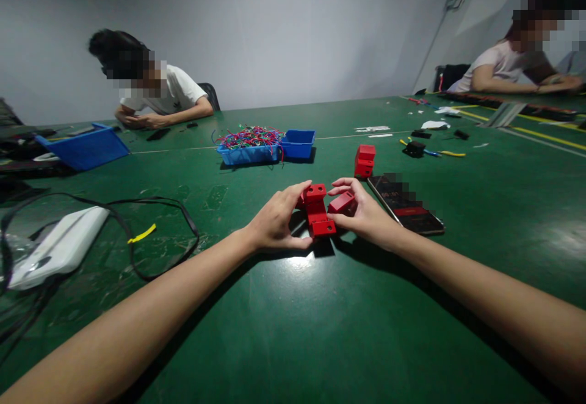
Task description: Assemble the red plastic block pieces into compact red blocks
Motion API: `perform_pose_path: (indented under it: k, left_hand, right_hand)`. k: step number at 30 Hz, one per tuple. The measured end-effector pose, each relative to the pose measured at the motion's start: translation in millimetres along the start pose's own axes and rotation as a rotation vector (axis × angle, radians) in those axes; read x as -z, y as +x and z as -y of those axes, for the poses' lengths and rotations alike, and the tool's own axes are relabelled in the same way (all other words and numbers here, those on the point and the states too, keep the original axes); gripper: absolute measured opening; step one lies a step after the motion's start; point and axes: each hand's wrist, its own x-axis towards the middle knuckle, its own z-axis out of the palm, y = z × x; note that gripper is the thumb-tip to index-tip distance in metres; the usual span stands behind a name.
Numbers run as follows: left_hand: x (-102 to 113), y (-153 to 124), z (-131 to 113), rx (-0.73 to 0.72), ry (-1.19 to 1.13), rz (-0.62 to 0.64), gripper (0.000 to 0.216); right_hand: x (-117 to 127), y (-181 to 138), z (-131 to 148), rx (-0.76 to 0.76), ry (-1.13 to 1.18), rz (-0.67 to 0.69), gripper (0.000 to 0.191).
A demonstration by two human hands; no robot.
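My left hand [277,221] is curled round a red plastic block [318,210] with holes in its faces, thumb below and fingers over its top. My right hand [364,213] grips a second, smaller red block [341,202] and holds it against the side of the first one. Both blocks are just above the green table [293,331]. Another red block assembly [365,160] stands upright on the table a little beyond my right hand.
A phone [405,204] lies right of my right hand. Two blue bins [297,144], one full of coloured wires [249,137], sit ahead. A white device [59,245] with black cable lies left. A larger blue tray [85,147] is far left. Two other people sit at the far side.
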Motion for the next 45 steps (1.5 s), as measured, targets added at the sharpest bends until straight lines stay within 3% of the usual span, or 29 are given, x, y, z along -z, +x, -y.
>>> perform_pose_path:
  k: [12,22,32,41,45]
  left_hand:
    - [-0.4,-0.8,-0.4,-0.016,-0.016,-0.004,0.104]
    - [-0.5,-0.2,-0.4,-0.027,-0.02,-0.008,0.102]
    - [-1.0,-0.2,0.7,-0.007,-0.008,-0.023,0.102]
    - [-1.2,0.5,2.4,-0.005,0.014,-0.061,0.101]
    - [-1.3,-0.3,1.0,-0.029,0.017,-0.063,0.101]
  right_hand:
    - [-0.3,-5.5,-0.4,0.125,-0.094,0.137,0.066]
    - [-1.6,-3.4,-10.3,0.28,-0.432,-0.001,0.061]
    - [0.3,-5.1,0.3,0.097,-0.36,-0.174,0.039]
    - [0.8,-5.7,0.8,0.425,-0.391,-0.342,0.052]
    - [1.6,-8.5,-0.9,0.692,-0.427,-0.337,0.061]
